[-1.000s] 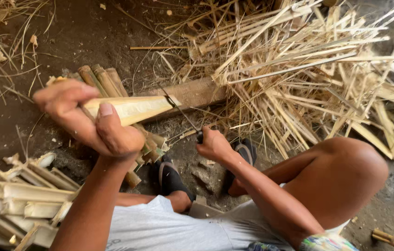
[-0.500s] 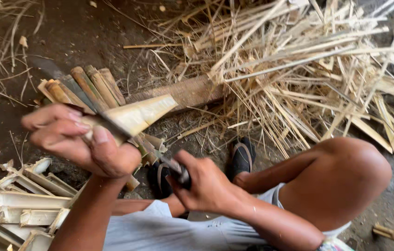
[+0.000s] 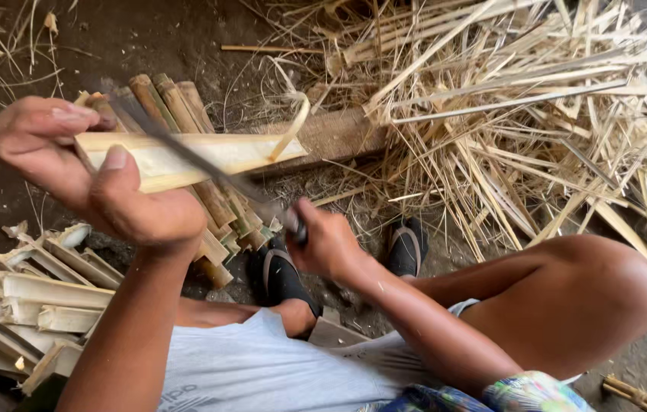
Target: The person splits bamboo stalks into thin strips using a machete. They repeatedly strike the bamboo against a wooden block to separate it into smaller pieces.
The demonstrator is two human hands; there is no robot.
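Fingers [image 3: 72,122] round bamboo slat [image 3: 209,152] (knife [image 3: 201,164] across)

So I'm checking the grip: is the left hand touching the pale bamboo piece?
Touching. The head view shows the left hand with its thumb pressed on the pale bamboo piece.

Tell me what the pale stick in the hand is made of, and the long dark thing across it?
The pale stick in the left hand looks like split bamboo: smooth cream inner face, straight fibres, and a thin curl peeling off its end. The long dark thing held by the right hand looks like a metal knife blade, dull grey; it is blurred, so its finish is unclear.
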